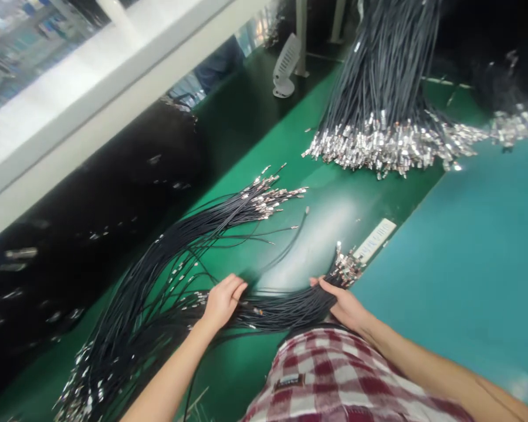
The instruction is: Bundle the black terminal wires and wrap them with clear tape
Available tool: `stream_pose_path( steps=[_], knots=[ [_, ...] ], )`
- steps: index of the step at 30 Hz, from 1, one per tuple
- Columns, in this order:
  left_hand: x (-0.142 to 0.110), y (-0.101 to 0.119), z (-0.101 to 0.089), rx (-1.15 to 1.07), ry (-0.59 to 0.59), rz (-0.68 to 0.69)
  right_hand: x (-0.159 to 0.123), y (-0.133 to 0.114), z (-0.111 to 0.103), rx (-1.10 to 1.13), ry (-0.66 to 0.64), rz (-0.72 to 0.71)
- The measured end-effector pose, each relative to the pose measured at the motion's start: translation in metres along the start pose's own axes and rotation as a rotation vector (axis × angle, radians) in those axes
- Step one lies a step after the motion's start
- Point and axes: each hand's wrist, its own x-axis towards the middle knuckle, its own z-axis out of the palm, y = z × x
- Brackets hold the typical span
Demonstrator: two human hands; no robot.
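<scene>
My right hand (345, 302) is wrapped round a bundle of thin black cables (286, 310), close to its metal terminal ends (347, 266). My left hand (223, 300) is closed in a pinch over the same bundle, further left. A single black cable (286, 252) curves up and right from its fingertips, blurred near the hand. Beyond lies a second, larger bundle of black cables (158, 255), its shiny terminals (268, 199) fanned out on the green tabletop (233, 258). Loose cables cross between the two bundles, and their left parts run together.
A thick pile of black cables (382, 76) with silvery ends hangs over the table's far right. Behind stands a small white fan-like object (286, 67). A white shelf edge (92, 88) crosses the upper left. A printed label (375, 240) is stuck by the table edge, above a blue-green floor (466, 281).
</scene>
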Motion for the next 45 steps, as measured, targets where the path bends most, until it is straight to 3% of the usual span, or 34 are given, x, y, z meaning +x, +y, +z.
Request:
stream_pose_path(
  steps=[2,5,11,14,21,32,39,42,45],
  knots=[
    [-0.025,-0.001,0.003,-0.004,-0.089,0.020,0.000,-0.003,0.001,0.003,-0.035,0.016],
    [-0.037,-0.001,0.006,-0.026,-0.141,0.019,-0.001,-0.005,0.002,0.003,-0.057,0.032],
    [-0.029,0.003,-0.012,-0.233,-0.026,-0.021,-0.002,-0.005,0.003,0.003,-0.068,0.061],
    [-0.033,0.001,-0.019,-0.247,-0.033,0.004,-0.002,-0.004,0.004,0.023,-0.052,0.036],
    [-0.044,-0.017,-0.018,-0.257,0.003,0.076,0.004,-0.013,0.006,-0.046,-0.079,0.079],
    [-0.045,-0.008,-0.030,-0.286,0.020,0.029,-0.001,-0.017,0.004,-0.033,-0.146,0.128],
    [-0.060,-0.011,-0.026,-0.191,-0.249,-0.013,-0.003,-0.010,0.008,0.085,-0.089,-0.002],
    [-0.051,-0.004,-0.025,-0.217,-0.206,-0.125,-0.002,-0.009,0.010,0.078,-0.042,-0.017],
    [-0.020,0.027,-0.028,-0.144,-0.110,-0.227,-0.002,-0.008,0.012,0.049,0.003,-0.030]
  ],
)
